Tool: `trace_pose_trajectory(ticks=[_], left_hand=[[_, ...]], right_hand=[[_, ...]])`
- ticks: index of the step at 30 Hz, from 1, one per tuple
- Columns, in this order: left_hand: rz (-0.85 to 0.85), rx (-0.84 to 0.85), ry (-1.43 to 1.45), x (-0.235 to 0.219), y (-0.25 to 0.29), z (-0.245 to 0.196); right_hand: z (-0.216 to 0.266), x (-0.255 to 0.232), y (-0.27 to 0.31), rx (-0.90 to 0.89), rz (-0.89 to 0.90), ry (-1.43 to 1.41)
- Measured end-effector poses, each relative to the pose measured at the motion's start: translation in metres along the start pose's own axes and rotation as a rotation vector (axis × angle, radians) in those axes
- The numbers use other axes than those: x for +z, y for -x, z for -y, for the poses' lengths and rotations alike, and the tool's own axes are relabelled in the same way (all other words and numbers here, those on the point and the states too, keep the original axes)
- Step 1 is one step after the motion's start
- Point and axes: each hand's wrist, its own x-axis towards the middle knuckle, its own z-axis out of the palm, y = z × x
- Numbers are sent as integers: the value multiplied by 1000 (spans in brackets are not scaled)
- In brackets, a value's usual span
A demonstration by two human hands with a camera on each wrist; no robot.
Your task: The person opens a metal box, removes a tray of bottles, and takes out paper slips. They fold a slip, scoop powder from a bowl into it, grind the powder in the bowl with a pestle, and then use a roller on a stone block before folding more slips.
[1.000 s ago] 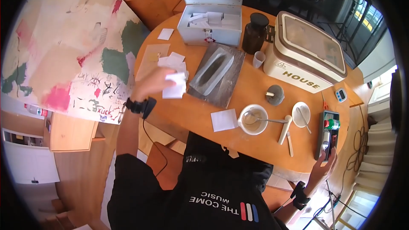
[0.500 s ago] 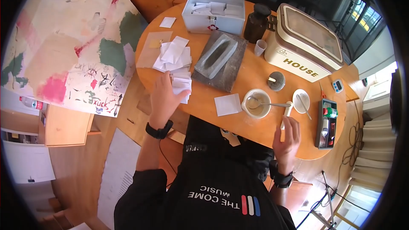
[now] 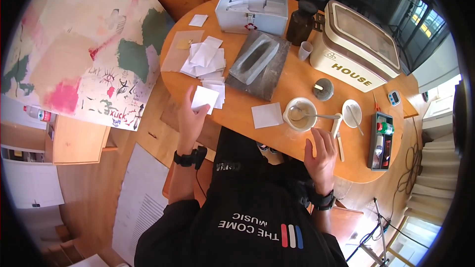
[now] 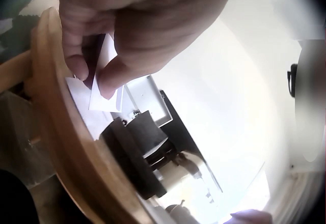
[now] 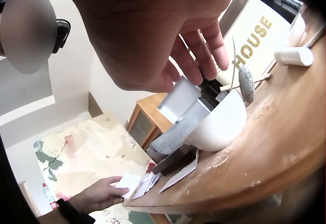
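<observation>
From the head view, the left hand (image 3: 190,113) pinches a small white paper square (image 3: 205,97) between thumb and fingers, holding it at the near edge of the round wooden desk (image 3: 277,94). Just beyond that hand lies a loose pile of white papers (image 3: 205,62), and farther out beyond it sits an open white metal box (image 3: 253,7). To the right of the left hand a grey stone trough (image 3: 254,61) rests on a dark slab. The right hand (image 3: 321,155) hovers with fingers spread and relaxed over the near desk edge, holding nothing. Just beyond its fingertips stands a white mortar bowl (image 3: 300,113) with a metal spoon (image 3: 319,115) in it; a single white paper sheet (image 3: 267,115) lies between the two hands. A white pestle (image 3: 336,124) lies just right of the bowl, and a cream case lettered HOUSE (image 3: 354,44) stands well beyond the right hand.

From the left wrist view, the left hand (image 4: 132,25) fills the top, thumb and forefinger curled on the paper square (image 4: 104,76), which hangs just above the desk rim (image 4: 61,132).

From the right wrist view, the right hand (image 5: 163,30) shows loose fingers, apart, touching nothing. The mortar bowl (image 5: 221,122) sits just beneath the fingertips, the HOUSE case (image 5: 254,35) beyond it. Far off, the left hand (image 5: 99,193) holds the paper square (image 5: 127,180).
</observation>
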Motion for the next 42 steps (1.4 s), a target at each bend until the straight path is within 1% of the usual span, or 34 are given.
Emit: trace_pose_trajectory(ticks=[1, 3, 4, 7, 8, 9, 11, 14, 17, 20, 23, 24, 26, 29, 32, 35, 38, 41, 42], left_hand=[[-15, 60, 56, 0, 1, -5], [99, -55, 180, 1, 13, -16], [164, -117, 246, 6, 21, -29], [381, -98, 313, 38, 52, -55], [436, 3, 232, 51, 60, -63], [460, 100, 150, 64, 68, -74], [591, 189, 56, 79, 73, -91], [671, 213, 48, 93, 74, -106], [682, 339, 69, 106, 72, -100], [754, 265, 64, 109, 65, -97], [599, 578, -94, 111, 68, -110], [581, 642, -158, 113, 70, -115], [580, 700, -219, 119, 69, -116], [602, 755, -263, 123, 60, -120], [604, 810, -269, 129, 54, -124], [573, 839, -250, 132, 49, -120], [553, 804, -221, 134, 49, -120], [572, 788, -233, 132, 53, -122], [582, 792, -241, 131, 52, -123]], right_hand=[[2, 2, -1, -14, -7, -20], [8, 5, -3, -30, -19, -48], [12, 7, -6, -70, -31, -80], [28, 15, -13, -108, 18, -214], [35, 16, -18, -124, 44, -247], [42, 14, -23, -103, 84, -252], [36, 21, -20, -84, 135, -230], [25, 21, -11, -57, 130, -167], [11, 18, -1, -22, 117, -142], [5, 13, 6, 174, 100, -425], [0, 14, 15, 544, 157, -804], [1, 13, 14, 587, 131, -894], [6, 13, 10, 668, 83, -1076], [2, 13, 4, 615, 73, -1047], [-1, -5, -10, 741, 264, -1103], [-14, 1, -7, 559, 211, -767], [-9, -1, -14, 516, 166, -678], [-14, 9, -14, 447, 180, -770], [-16, 12, -13, 437, 183, -731]])
